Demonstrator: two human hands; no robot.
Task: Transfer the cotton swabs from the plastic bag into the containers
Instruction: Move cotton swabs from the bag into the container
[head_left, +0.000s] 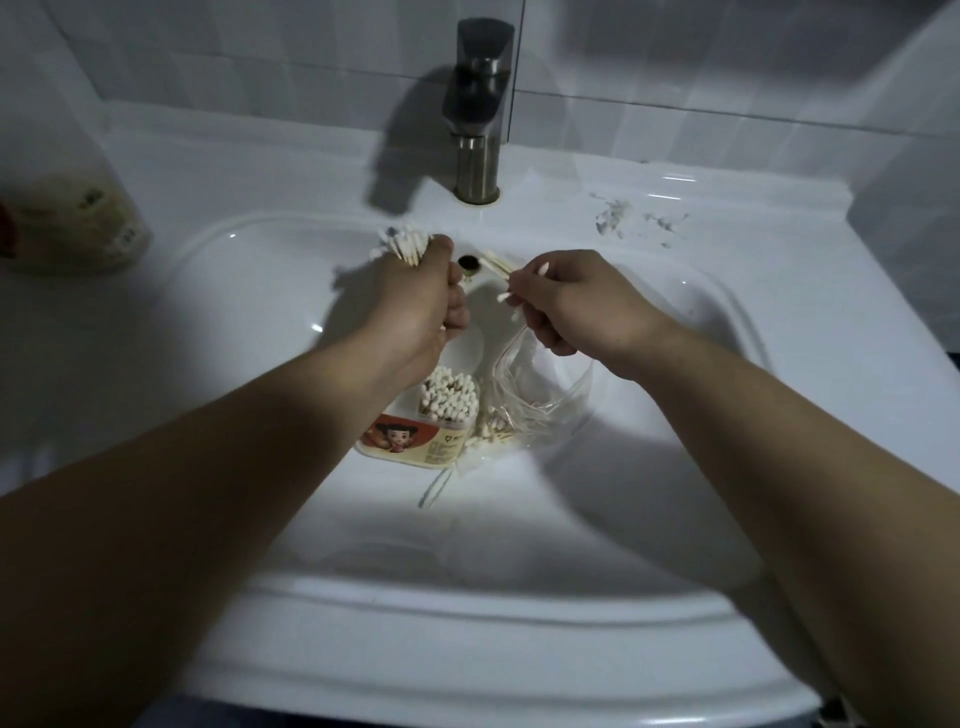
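Both forearms are reaching out over the white ceramic sink (649, 457), the left hand (422, 299) fisting tight around a thick bundle of wooden-stemmed cotton swabs (402, 244). The right hand (574, 299) is pinching a few swabs (503, 267) and the clear plastic bag (540, 400). Below, the cartoon-labelled container (441, 415) is sitting in the basin, packed with swabs.
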